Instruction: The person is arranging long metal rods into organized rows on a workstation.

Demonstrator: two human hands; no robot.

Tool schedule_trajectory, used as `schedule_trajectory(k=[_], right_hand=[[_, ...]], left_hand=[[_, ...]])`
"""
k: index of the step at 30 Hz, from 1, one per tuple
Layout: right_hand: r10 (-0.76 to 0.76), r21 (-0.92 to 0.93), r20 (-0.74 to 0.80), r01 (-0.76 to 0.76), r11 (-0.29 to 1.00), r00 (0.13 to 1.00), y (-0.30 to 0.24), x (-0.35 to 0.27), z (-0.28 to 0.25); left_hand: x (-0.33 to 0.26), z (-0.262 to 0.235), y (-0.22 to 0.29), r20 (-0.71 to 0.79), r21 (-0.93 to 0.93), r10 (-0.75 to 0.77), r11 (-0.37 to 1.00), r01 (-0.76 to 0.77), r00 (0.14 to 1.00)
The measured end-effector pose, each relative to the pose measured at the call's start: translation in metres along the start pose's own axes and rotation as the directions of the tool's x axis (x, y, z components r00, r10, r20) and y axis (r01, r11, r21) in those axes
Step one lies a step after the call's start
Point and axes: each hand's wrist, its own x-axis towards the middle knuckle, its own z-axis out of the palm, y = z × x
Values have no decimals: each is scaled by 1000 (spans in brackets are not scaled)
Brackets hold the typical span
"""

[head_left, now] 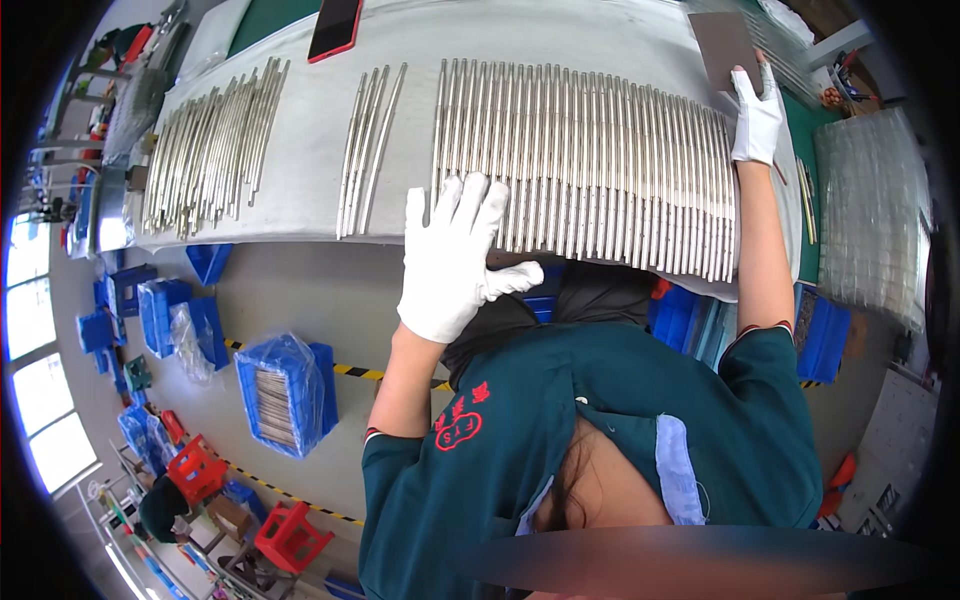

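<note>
My left hand (448,255), in a white glove, lies flat with its fingers spread. Its fingertips rest on the lower left end of a long row of thin metal rods (590,160), set side by side. At the far right of the table, my right hand (757,120) is in a white glove with bare thumb and finger ends. It grips a flat brown rectangular sheet (722,45) by its lower right edge. To the left lie a few separate metal rods (368,150) and a looser, uneven group of metal rods (215,150).
A phone with a red edge (335,28) lies at the table's far side, on the pale cloth (310,130). A clear-wrapped stack (872,210) stands at the right. Blue crates (325,390), one with rods in it, and red stools (292,538) stand on the floor.
</note>
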Motion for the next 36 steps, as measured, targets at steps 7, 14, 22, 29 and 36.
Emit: schedule_trajectory(k=[7, 14, 22, 29, 36], right_hand=[[-8, -67, 23, 10, 998, 1000, 11, 6, -7], [-38, -323, 18, 42, 945, 999, 19, 12, -9], [-182, -493, -29, 144, 858, 983, 35, 12, -8], [-256, -535, -13, 210, 818, 967, 52, 20, -16], [-295, -610, 2, 235, 757, 956, 43, 19, -13]], left_hand=[[-14, -6, -29, -28, 136, -88, 986, 91, 996], [-9, -17, -28, 10, 160, -115, 981, 112, 993], [23, 1, 23, 67, -19, 137, 991, -136, 988], [13, 3, 7, 10, 31, 82, 996, -82, 997], [-4, -7, -19, -34, 110, -38, 993, 41, 999]])
